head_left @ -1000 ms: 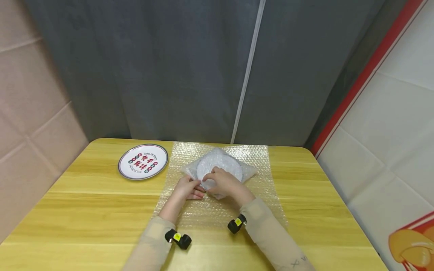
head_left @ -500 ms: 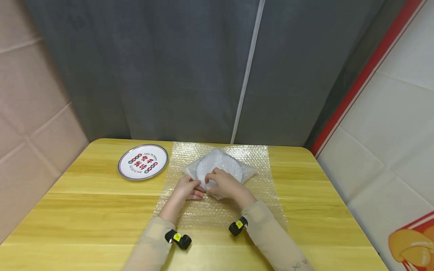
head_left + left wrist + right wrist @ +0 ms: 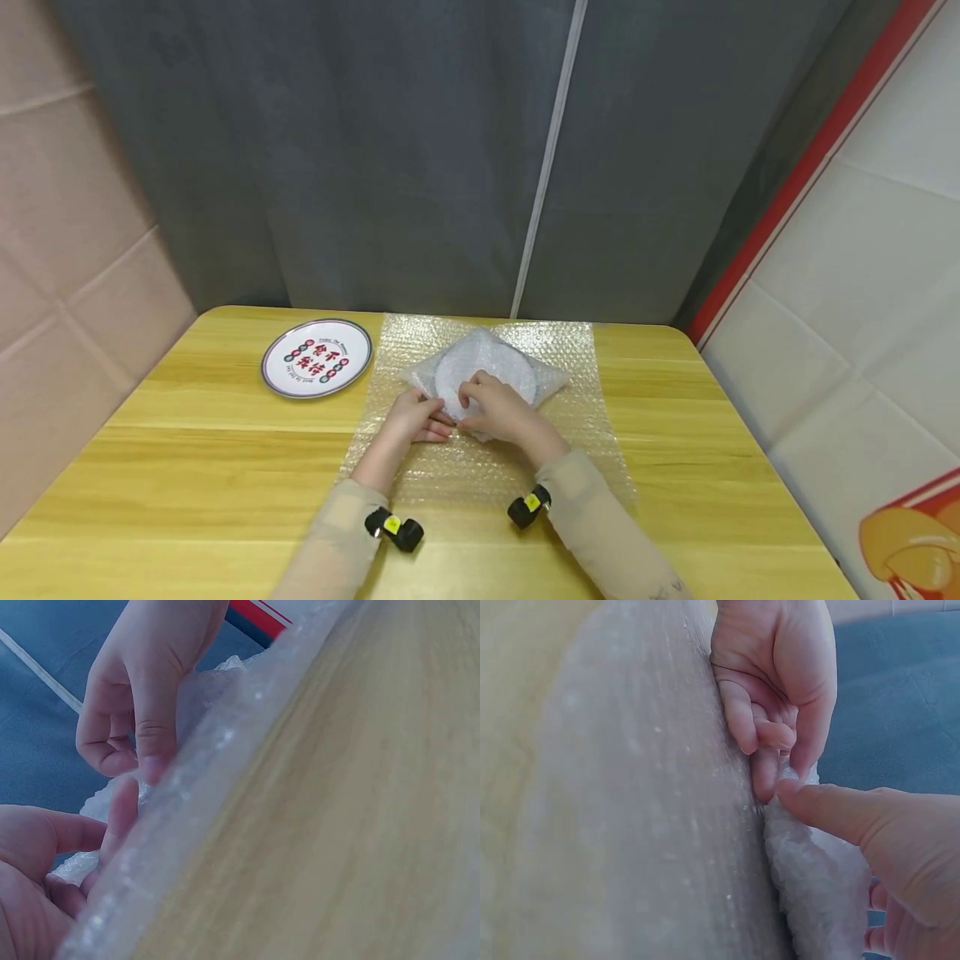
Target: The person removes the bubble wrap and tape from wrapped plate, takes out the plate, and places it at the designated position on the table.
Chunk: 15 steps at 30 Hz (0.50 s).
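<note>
A folded bubble wrap packet [image 3: 487, 367] lies at the middle of the table, with a round white, plate-like shape showing through it. My left hand [image 3: 416, 417] is at the packet's near left edge; thumb and fingers pinch the wrap there, as the right wrist view shows. My right hand [image 3: 498, 407] arches over the near side, its thumb and curled index finger on the wrap beside the left fingertips. In the left wrist view the right hand [image 3: 142, 690] comes from above, and the left hand [image 3: 37, 877] lies lower left. The exact pinch point is partly hidden.
A flat bubble wrap sheet [image 3: 442, 483] is spread under the packet on the wooden table [image 3: 225, 467]. To the left lies a white plate [image 3: 317, 358] with a dark rim and red characters. A grey curtain [image 3: 375, 167] hangs behind the table.
My right index finger has drawn slightly back toward the thumb, and the right wrist has shifted a little to the right. The left hand and the packet look still.
</note>
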{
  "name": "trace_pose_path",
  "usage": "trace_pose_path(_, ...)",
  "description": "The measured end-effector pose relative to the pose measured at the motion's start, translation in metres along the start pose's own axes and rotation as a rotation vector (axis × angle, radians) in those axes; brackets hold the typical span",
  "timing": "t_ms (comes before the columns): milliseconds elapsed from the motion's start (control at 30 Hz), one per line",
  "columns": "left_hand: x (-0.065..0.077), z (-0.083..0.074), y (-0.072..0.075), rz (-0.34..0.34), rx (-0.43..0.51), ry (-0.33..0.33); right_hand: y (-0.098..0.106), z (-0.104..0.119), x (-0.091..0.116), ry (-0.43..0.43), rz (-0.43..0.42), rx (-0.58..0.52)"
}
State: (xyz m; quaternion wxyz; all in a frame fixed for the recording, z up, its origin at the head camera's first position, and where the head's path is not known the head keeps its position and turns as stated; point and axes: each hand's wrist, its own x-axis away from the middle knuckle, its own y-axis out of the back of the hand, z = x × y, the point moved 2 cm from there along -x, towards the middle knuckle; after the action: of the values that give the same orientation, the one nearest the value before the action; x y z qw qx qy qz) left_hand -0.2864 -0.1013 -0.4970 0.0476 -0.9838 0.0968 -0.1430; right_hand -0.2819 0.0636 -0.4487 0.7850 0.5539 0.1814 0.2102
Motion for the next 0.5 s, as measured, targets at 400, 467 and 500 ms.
trace_pose_path(400, 0.007, -0.007, -0.001, 0.013, 0.007, -0.008, -0.001, -0.004, 0.01, 0.024, -0.085, -0.056)
trace_pose_path(467, -0.002, 0.003, 0.0, -0.002, 0.008, -0.013, 0.001, -0.006, 0.012, 0.031, -0.109, -0.072)
trace_pose_path(500, -0.003, 0.003, 0.0, -0.004, 0.01, -0.013, 0.003, -0.008, 0.014, 0.033, -0.117, -0.08)
